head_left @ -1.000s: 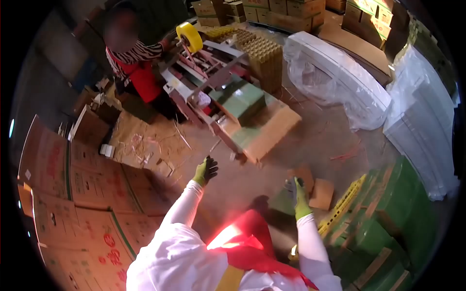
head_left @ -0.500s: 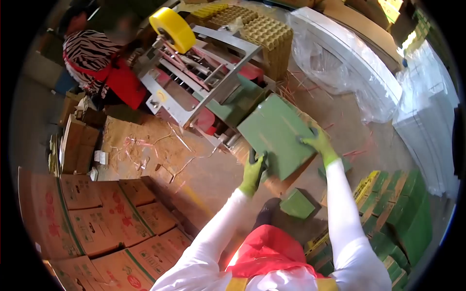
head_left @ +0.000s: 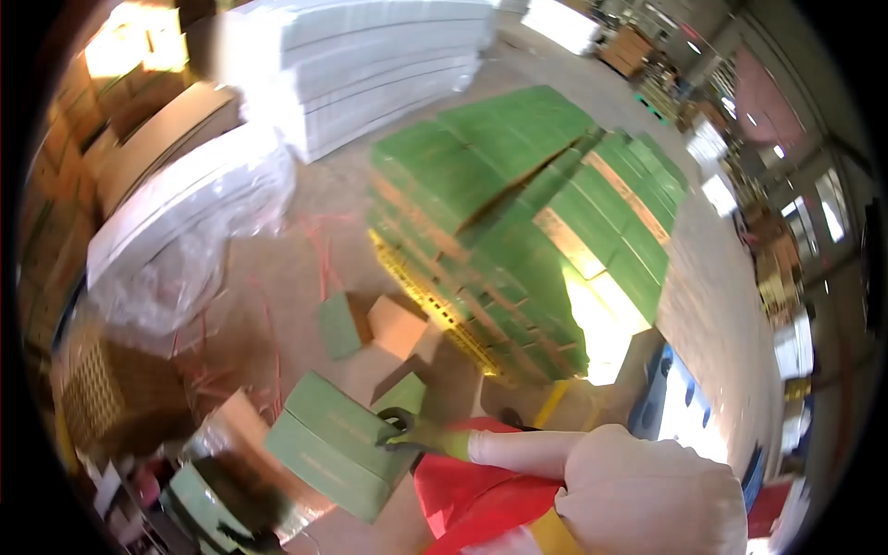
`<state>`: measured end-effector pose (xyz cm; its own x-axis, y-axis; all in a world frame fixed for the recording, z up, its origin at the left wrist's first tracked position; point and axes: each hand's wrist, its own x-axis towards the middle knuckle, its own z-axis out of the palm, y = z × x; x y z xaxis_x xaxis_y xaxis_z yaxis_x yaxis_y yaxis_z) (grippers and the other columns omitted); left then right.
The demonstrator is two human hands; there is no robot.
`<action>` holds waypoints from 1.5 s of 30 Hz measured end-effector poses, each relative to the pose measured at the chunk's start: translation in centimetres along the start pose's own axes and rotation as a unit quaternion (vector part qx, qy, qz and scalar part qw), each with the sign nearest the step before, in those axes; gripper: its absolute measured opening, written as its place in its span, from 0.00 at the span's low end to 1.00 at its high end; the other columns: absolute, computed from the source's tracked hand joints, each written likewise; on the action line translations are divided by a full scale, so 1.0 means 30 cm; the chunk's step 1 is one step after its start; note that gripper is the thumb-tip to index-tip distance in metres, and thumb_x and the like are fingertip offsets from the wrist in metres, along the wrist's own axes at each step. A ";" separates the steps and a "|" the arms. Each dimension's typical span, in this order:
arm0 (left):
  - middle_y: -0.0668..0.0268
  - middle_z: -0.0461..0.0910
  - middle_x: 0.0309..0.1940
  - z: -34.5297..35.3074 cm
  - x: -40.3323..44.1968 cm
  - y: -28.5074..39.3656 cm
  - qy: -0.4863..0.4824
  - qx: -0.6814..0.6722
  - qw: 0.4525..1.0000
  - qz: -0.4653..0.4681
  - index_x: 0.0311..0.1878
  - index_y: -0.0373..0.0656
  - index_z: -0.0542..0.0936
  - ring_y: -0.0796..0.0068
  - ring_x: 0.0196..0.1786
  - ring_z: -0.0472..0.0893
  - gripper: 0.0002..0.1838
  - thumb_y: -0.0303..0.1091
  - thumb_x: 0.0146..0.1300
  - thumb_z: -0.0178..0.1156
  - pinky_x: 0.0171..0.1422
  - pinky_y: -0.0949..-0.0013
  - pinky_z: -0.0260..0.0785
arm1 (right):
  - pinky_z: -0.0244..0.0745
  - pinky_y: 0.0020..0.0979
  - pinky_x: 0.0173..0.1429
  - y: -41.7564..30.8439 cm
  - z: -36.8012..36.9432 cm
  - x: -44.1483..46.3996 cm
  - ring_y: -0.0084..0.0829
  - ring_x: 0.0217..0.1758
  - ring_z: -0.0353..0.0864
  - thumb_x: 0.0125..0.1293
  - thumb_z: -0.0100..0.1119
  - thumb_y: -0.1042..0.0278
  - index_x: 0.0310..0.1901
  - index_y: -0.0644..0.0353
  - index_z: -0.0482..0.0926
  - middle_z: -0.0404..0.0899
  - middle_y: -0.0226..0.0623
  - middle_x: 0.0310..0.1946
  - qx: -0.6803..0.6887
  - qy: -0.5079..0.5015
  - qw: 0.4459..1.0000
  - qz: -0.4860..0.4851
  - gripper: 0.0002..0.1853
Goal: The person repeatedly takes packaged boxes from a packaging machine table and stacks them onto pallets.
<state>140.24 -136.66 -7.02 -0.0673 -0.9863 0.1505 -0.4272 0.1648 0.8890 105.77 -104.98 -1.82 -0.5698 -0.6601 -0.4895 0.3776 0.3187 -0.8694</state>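
A green cardboard box [head_left: 331,446] is tilted in front of me at the lower middle. My right hand [head_left: 407,433], in a lime and dark glove, is closed on its right edge, with the fingers curled over it. Left of this box, a second green box [head_left: 205,504] lies partly cut off at the lower left. A dark finger-like shape lies against that second box at the bottom edge; whether it is my left glove is unclear. Behind the held box, a small green box [head_left: 401,396] stands on the floor.
A strapped pallet stack of green boxes [head_left: 499,213] stands ahead, with yellow edging low down. An open carton [head_left: 398,326] and a green one [head_left: 343,326] lie on the floor. Egg trays [head_left: 102,393], plastic-wrapped white sheets [head_left: 185,208] and pink straps are at left.
My view has swung right, toward the green stack. The taping machine has shifted to the lower left edge. My right hand stays on a green box; my left hand no longer shows clearly.
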 end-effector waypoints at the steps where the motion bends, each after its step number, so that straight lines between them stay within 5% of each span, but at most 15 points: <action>1: 0.57 0.60 0.67 0.016 -0.080 0.095 0.031 0.049 0.998 0.013 0.69 0.44 0.61 0.56 0.64 0.66 0.37 0.49 0.60 0.59 0.55 0.48 0.69 | 0.67 0.32 0.62 0.014 -0.085 -0.023 0.32 0.59 0.70 0.43 0.76 0.59 0.60 0.58 0.68 0.72 0.37 0.54 0.007 0.019 1.000 0.004 0.40; 3: 0.58 0.62 0.67 0.118 -0.151 0.313 0.112 -0.331 0.859 -0.375 0.69 0.50 0.62 0.54 0.57 0.72 0.37 0.43 0.56 0.63 0.52 0.56 0.71 | 0.68 0.32 0.62 -0.049 -0.251 -0.136 0.32 0.59 0.70 0.42 0.78 0.60 0.60 0.59 0.67 0.72 0.37 0.54 0.073 0.068 0.995 -0.018 0.42; 5: 0.58 0.63 0.66 0.218 -0.284 0.255 -0.053 -0.069 0.976 -0.199 0.70 0.58 0.61 0.51 0.61 0.67 0.37 0.46 0.56 0.63 0.57 0.52 0.66 | 0.69 0.38 0.62 -0.100 -0.460 -0.273 0.36 0.58 0.71 0.53 0.70 0.66 0.61 0.62 0.64 0.69 0.40 0.56 0.168 0.099 0.980 -0.046 0.35; 7: 0.57 0.62 0.66 0.400 -0.475 0.732 -0.014 -0.404 0.837 -0.370 0.71 0.56 0.58 0.50 0.60 0.67 0.41 0.50 0.56 0.63 0.55 0.51 0.67 | 0.70 0.38 0.62 -0.072 -0.767 -0.428 0.36 0.59 0.70 0.57 0.66 0.67 0.64 0.61 0.61 0.65 0.42 0.60 0.176 0.081 0.980 -0.047 0.35; 10: 0.52 0.64 0.64 0.667 -0.708 0.837 -0.263 -0.327 0.890 -0.180 0.69 0.47 0.60 0.47 0.54 0.72 0.43 0.52 0.53 0.65 0.53 0.50 0.69 | 0.70 0.37 0.60 -0.023 -1.139 -0.680 0.37 0.60 0.69 0.56 0.66 0.61 0.66 0.61 0.59 0.67 0.40 0.60 0.133 0.328 0.913 -0.204 0.39; 11: 0.50 0.66 0.62 0.744 -0.773 0.994 -0.256 -0.338 0.834 -0.354 0.68 0.43 0.61 0.47 0.53 0.73 0.44 0.54 0.51 0.67 0.53 0.50 0.69 | 0.70 0.37 0.60 -0.032 -1.280 -0.762 0.38 0.60 0.69 0.56 0.66 0.58 0.67 0.61 0.58 0.68 0.39 0.60 0.142 0.385 0.882 -0.232 0.40; 15: 0.50 0.62 0.66 1.188 -1.149 1.300 -0.411 -0.159 0.892 0.099 0.68 0.38 0.60 0.53 0.66 0.65 0.29 0.33 0.65 0.55 0.71 0.56 0.55 | 0.68 0.31 0.61 -0.112 -1.875 -1.045 0.29 0.57 0.70 0.57 0.63 0.67 0.65 0.61 0.62 0.67 0.34 0.60 0.165 0.477 0.820 -0.269 0.34; 21: 0.49 0.65 0.64 2.088 -1.792 2.060 -0.521 -0.170 0.651 0.524 0.64 0.35 0.65 0.58 0.67 0.65 0.25 0.33 0.66 0.52 0.71 0.58 0.56 | 0.70 0.25 0.58 -0.124 -2.720 -1.260 0.24 0.52 0.75 0.63 0.56 0.75 0.57 0.59 0.69 0.74 0.31 0.50 0.284 0.498 0.762 -0.300 0.20; 22: 0.51 0.64 0.65 2.211 -1.909 2.208 -0.588 -0.156 0.620 0.496 0.64 0.36 0.66 0.61 0.69 0.63 0.24 0.33 0.66 0.51 0.72 0.61 0.53 | 0.72 0.24 0.56 -0.132 -2.810 -1.272 0.23 0.49 0.76 0.64 0.55 0.74 0.55 0.59 0.71 0.77 0.30 0.46 0.285 0.520 0.748 -0.299 0.17; 23: 0.55 0.64 0.66 2.364 -2.037 2.297 -0.739 -0.296 0.596 0.103 0.64 0.35 0.66 0.63 0.68 0.64 0.22 0.32 0.69 0.46 0.73 0.62 0.53 | 0.72 0.24 0.55 -0.129 -2.914 -1.286 0.23 0.49 0.76 0.64 0.55 0.73 0.55 0.59 0.72 0.77 0.31 0.46 0.304 0.527 0.746 -0.269 0.17; 25: 0.57 0.65 0.66 2.596 -2.220 2.468 -0.716 -0.199 0.559 0.368 0.64 0.35 0.66 0.67 0.68 0.65 0.22 0.33 0.70 0.45 0.73 0.65 0.53 | 0.73 0.25 0.53 -0.113 -3.102 -1.288 0.23 0.49 0.77 0.64 0.56 0.72 0.54 0.60 0.72 0.78 0.31 0.45 0.343 0.538 0.741 -0.208 0.17; 30: 0.61 0.64 0.66 3.081 -2.603 2.727 -0.817 -0.175 0.542 0.091 0.66 0.36 0.65 0.72 0.66 0.65 0.24 0.39 0.71 0.47 0.71 0.67 0.55 | 0.73 0.25 0.49 -0.067 -3.527 -1.179 0.23 0.46 0.78 0.63 0.58 0.70 0.54 0.59 0.74 0.79 0.32 0.44 0.378 0.504 0.721 -0.289 0.17; 36: 0.62 0.82 0.46 3.593 -2.767 2.785 -0.684 0.000 0.689 0.240 0.52 0.38 0.79 0.71 0.50 0.78 0.28 0.54 0.61 0.57 0.54 0.68 0.68 | 0.69 0.29 0.55 0.105 -3.796 -0.983 0.29 0.51 0.75 0.68 0.53 0.62 0.60 0.63 0.69 0.74 0.37 0.53 0.232 0.523 0.769 -0.286 0.22; 37: 0.59 0.83 0.40 3.649 -2.783 2.773 -0.550 0.111 0.685 0.465 0.47 0.43 0.82 0.67 0.45 0.80 0.27 0.58 0.58 0.58 0.49 0.66 0.69 | 0.66 0.29 0.58 0.107 -3.794 -0.950 0.30 0.54 0.72 0.68 0.53 0.62 0.61 0.63 0.67 0.71 0.38 0.56 0.226 0.559 0.746 -0.283 0.23; 45: 0.60 0.82 0.44 3.642 -2.749 2.784 -0.522 0.118 0.672 0.511 0.53 0.49 0.80 0.66 0.45 0.81 0.19 0.48 0.64 0.55 0.52 0.68 0.70 | 0.65 0.32 0.61 -0.018 -3.696 -0.764 0.33 0.57 0.70 0.72 0.44 0.62 0.60 0.62 0.67 0.68 0.39 0.58 0.297 0.729 0.517 -0.337 0.19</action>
<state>11.60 -42.05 7.57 -0.9784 0.1569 0.1349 0.2010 0.8754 0.4397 37.70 -14.60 2.37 -0.4989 0.8666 0.0042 -0.3553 -0.2001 -0.9131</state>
